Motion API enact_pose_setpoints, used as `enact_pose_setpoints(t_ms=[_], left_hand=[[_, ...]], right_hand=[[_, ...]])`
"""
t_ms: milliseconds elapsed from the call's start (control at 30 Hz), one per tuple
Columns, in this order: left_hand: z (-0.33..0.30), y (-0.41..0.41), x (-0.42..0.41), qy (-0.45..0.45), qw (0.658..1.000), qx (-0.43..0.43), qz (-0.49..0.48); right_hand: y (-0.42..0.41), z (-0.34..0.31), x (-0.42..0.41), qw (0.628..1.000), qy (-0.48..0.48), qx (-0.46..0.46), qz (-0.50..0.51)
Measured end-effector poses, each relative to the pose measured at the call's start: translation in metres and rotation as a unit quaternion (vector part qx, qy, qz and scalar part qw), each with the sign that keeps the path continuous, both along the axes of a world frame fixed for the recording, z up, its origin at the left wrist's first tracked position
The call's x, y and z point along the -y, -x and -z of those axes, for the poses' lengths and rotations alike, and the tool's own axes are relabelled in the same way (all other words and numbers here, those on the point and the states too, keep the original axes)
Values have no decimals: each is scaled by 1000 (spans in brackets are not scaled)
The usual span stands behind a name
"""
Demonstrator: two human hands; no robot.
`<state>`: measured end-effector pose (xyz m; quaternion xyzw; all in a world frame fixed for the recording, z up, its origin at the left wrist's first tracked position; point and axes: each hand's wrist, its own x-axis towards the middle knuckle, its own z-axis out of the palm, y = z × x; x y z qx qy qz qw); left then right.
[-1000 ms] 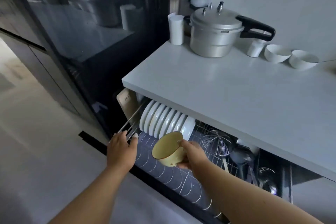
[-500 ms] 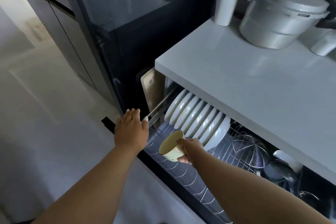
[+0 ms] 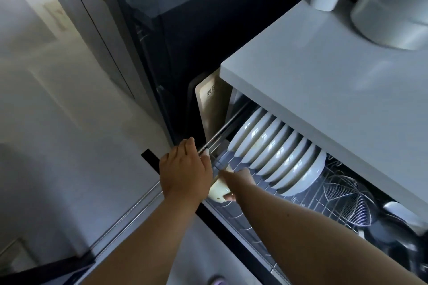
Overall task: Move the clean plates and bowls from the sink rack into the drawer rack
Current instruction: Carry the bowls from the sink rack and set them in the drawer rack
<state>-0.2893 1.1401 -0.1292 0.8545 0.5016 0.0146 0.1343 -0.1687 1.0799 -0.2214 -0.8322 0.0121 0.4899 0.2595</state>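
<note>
Head view shows the left hand [image 3: 185,169] resting on the drawer rack [image 3: 266,222] rail, seemingly steadying it, while the right hand [image 3: 238,180] grips a cream bowl [image 3: 217,191] at the plates' [image 3: 278,157] eight o'clock, likely for slotting.

Cream-yellow bowl [image 3: 218,190], white plates [image 3: 280,159] — silvery wire drawer rack [image 3: 308,203], pale grey counter [image 3: 335,90].
</note>
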Motion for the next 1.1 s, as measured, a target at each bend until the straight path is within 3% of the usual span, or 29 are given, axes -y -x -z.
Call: enact_pose_setpoints(t_ms=[467, 933, 1100], left_hand=[[2, 1, 0, 12, 1000, -15, -2], [6, 1, 0, -5, 1000, 13, -13], [6, -1, 2, -6, 1000, 20, -18]], right_hand=[[19, 1, -29, 999, 11, 31, -25], [18, 3, -26, 996, 25, -12, -82], [12, 3, -19, 995, -10, -17, -94]])
